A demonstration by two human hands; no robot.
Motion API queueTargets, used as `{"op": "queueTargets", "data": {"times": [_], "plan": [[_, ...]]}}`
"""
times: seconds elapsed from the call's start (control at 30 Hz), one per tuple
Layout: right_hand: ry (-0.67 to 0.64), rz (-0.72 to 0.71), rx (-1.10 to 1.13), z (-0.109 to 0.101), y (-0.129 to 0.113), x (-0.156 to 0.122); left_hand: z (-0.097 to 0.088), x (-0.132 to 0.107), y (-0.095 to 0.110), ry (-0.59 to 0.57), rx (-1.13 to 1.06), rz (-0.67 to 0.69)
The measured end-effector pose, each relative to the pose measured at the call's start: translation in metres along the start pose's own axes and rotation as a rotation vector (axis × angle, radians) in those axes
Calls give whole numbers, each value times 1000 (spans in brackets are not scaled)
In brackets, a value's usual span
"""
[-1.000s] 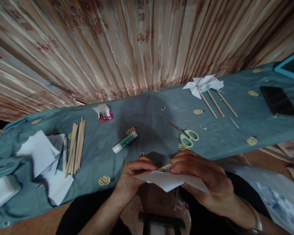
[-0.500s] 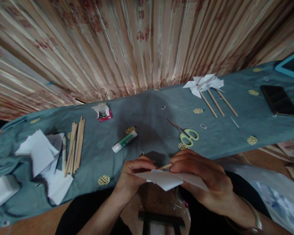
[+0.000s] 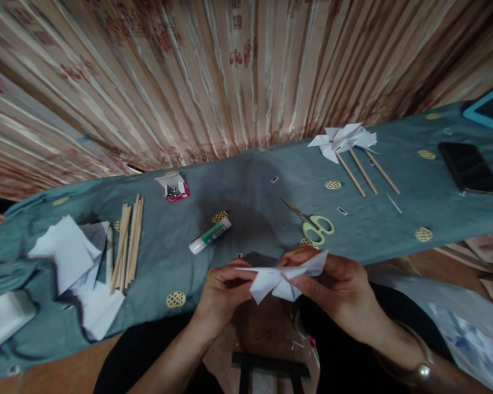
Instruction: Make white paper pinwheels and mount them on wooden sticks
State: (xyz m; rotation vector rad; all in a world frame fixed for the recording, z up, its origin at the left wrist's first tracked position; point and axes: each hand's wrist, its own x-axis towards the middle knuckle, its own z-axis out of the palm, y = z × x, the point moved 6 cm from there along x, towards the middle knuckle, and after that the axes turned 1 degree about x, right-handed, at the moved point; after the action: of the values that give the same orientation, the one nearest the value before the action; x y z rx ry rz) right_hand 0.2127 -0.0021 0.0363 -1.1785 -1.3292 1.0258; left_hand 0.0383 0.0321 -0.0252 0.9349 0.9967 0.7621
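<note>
Between my two hands, just off the table's near edge, is a folded white paper pinwheel (image 3: 276, 280). My left hand (image 3: 221, 295) pinches its left side between thumb and fingers. On the other side my right hand (image 3: 340, 289) grips it, thumb pressed near the middle and fingers behind the paper. No stick shows behind the pinwheel at this moment. Beyond the hands lie green-handled scissors (image 3: 312, 225) and a green and white glue stick (image 3: 211, 235). Three paper pinwheels on wooden sticks (image 3: 345, 141) overlap at the back right.
On the left are several wooden sticks (image 3: 127, 246), loose white paper sheets (image 3: 72, 254) and a white block-shaped object (image 3: 6, 320). A small open box of metal pins (image 3: 175, 190) stands farther back. A phone (image 3: 470, 167) and a blue-framed tablet (image 3: 491, 112) lie far right on the green cloth.
The pinwheel has been turned, so its folded blades now face me. My right thumb has come round onto its front. The stick end seen between my hands before is now out of sight.
</note>
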Motion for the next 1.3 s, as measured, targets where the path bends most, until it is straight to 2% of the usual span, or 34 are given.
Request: {"op": "queueTargets", "data": {"times": [0.17, 0.27, 0.53, 0.67, 0.8, 0.93, 1.1, 1.3], "plan": [[34, 216, 85, 0, 22, 2, -1, -2, -11, 37, -13, -44], [-14, 307, 180, 5, 33, 4, -1, -5, -16, 59, -40, -50], [-121, 403, 248, 13, 46, 6, 6, -24, -24, 181, -167, -152], [-200, 485, 184, 17, 53, -1, 10, -43, -43, 288, -303, -260], [-332, 558, 74, 18, 62, -2, 15, -55, -68, 349, -393, -330], [-466, 525, -118, 14, 63, 10, 22, -52, -85, 344, -472, -370], [-613, 472, -470, 8, 64, 27, 31, -45, -99, 307, -545, -410], [-752, 430, -745, 15, 60, 35, 33, -45, -108, 292, -593, -460]]}}
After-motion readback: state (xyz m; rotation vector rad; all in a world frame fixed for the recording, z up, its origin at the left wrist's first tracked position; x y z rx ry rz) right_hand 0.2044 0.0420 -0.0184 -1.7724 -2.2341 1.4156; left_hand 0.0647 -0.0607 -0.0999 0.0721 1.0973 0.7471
